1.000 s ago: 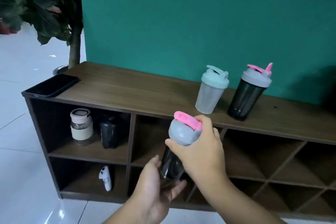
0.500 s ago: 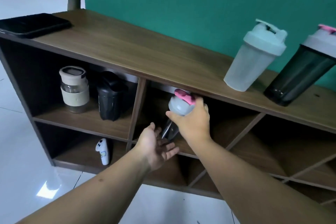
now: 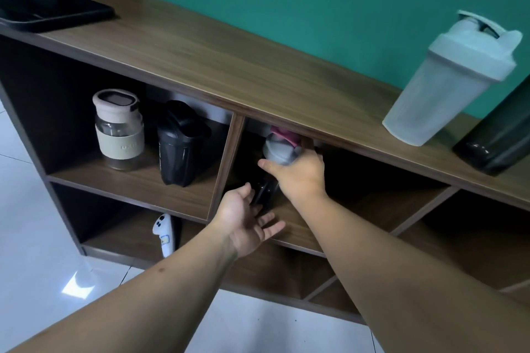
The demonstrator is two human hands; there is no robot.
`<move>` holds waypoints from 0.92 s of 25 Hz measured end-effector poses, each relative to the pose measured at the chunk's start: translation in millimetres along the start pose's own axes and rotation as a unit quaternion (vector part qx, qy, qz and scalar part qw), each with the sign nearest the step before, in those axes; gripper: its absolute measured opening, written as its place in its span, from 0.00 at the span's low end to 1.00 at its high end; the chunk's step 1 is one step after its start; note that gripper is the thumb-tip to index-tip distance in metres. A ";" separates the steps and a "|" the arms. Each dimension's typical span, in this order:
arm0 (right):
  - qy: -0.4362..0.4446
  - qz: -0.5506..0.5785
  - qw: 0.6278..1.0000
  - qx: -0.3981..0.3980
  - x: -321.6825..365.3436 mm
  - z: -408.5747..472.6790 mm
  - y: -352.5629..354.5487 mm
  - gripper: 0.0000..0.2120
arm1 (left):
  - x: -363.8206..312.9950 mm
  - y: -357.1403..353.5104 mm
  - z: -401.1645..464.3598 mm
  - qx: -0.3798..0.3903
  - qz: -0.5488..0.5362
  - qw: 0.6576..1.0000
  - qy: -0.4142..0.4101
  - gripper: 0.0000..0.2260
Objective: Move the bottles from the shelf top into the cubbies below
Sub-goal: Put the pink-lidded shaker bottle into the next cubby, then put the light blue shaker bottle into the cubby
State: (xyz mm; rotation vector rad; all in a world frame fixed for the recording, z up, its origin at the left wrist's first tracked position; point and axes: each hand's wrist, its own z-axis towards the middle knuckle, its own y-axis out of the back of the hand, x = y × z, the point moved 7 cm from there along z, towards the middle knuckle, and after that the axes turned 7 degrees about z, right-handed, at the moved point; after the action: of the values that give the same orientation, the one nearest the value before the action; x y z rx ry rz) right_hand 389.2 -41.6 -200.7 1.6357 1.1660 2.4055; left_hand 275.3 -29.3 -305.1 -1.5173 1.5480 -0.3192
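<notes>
My right hand [image 3: 298, 178] grips a dark shaker bottle [image 3: 279, 150] by its grey, pink-flapped lid, inside the upper middle cubby just under the shelf top [image 3: 229, 66]. My left hand [image 3: 246, 218] is open, palm up, at the cubby's front edge beside the bottle's dark base. A frosted shaker with a pale mint lid [image 3: 456, 83] stands on the shelf top at the right. A dark shaker [image 3: 499, 140] stands next to it, cut off by the frame's edge.
The upper left cubby holds a glass bottle with a cream sleeve [image 3: 119, 129] and a black shaker [image 3: 179, 143]. A white controller [image 3: 164, 233] leans in the lower left cubby. A black phone [image 3: 51, 10] lies on the shelf top's left end. Diagonal cubbies fill the right.
My right hand has carried the pink-lidded bottle down from in front of the shelf and deeper into the middle cubby. My left hand has followed below it. The view has moved closer.
</notes>
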 end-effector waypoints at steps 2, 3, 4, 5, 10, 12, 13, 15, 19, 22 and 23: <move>-0.003 0.008 1.000 0.012 -3.2 4.0 -6.9 0.22 | -0.9 0.0 4.5 0.004 -0.008 1.000 -0.002 0.27; -0.007 0.015 1.000 0.020 -3.7 4.9 -8.6 0.21 | -0.8 0.1 5.7 0.005 -0.010 1.000 -0.002 0.26; -0.012 0.017 0.999 0.028 -3.9 5.5 -9.0 0.20 | -0.3 0.1 6.4 0.007 -0.010 1.000 -0.002 0.26; -0.017 0.017 0.999 0.033 -3.5 5.0 -8.1 0.20 | 0.9 -0.1 5.7 0.006 -0.008 1.000 -0.003 0.26; -0.026 0.016 0.999 0.036 8.5 -27.8 23.6 0.36 | 13.2 -11.7 -13.3 0.000 0.047 0.999 -0.010 0.27; -0.015 0.010 0.999 0.041 16.3 -51.6 48.1 0.37 | 23.0 -29.5 -33.3 0.024 0.088 0.996 -0.013 0.25; -0.018 0.016 0.999 0.048 19.4 -64.1 62.8 0.33 | 29.2 -39.8 -47.4 0.037 0.106 0.994 -0.011 0.23; -0.027 0.038 0.998 0.050 24.7 -86.1 100.6 0.20 | 41.5 -64.7 -78.1 0.064 0.130 0.989 -0.004 0.20; 0.066 0.051 0.992 -0.094 66.7 -99.4 206.2 0.05 | 60.9 -117.7 -136.1 0.082 0.141 0.986 0.013 0.19; 0.120 0.021 0.977 -0.172 112.0 -72.6 263.3 0.25 | 54.1 -162.0 -164.2 0.105 0.150 0.983 -0.002 0.18; 0.106 0.004 0.979 -0.174 120.0 -55.5 272.1 0.34 | 47.2 -173.3 -168.4 0.109 0.143 0.984 -0.007 0.19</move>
State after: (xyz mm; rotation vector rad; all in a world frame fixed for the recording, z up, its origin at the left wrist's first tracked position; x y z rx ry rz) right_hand 394.1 -222.6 41.7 1.3088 0.6965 2.6503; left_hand 273.5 -175.0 -106.6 -1.1091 1.6381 -0.3002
